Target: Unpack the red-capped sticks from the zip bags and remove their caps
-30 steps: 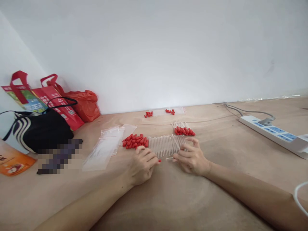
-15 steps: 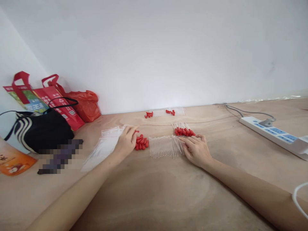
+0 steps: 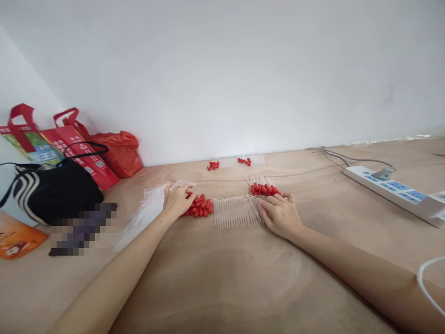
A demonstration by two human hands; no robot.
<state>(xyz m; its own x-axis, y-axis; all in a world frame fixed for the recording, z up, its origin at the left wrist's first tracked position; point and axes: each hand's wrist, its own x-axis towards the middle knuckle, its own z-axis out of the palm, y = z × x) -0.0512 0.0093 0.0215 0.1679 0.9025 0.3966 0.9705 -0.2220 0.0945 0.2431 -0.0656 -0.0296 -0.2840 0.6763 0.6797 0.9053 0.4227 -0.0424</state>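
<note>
Over the left side of a pile of red rubber bulbs (image 3: 203, 207) is my left hand (image 3: 176, 200), its thumb and fingers bent around a red bulb that is mostly hidden. A row of thin clear tubes (image 3: 236, 212), laid side by side, lies between my hands. My right hand (image 3: 283, 215) rests at the row's right end, with thumb and forefinger closed on a clear tube. Just behind that hand is a bunch of tubes fitted with red bulbs (image 3: 264, 189). Clear zip bags (image 3: 142, 211) lie flat to the left of my left hand.
Farther back, more red bulbs (image 3: 213, 165) and a clear bag (image 3: 255, 160) lie near the wall. Shopping bags (image 3: 79, 148), a black striped bag (image 3: 59, 190) and an orange pouch (image 3: 19, 236) stand at left. A white power strip (image 3: 396, 188) with a grey cable lies right.
My left hand has shifted slightly left and lower over the bulb pile, and more bulbs show beside it. The right hand stays at the tube row. The view has turned a little.
</note>
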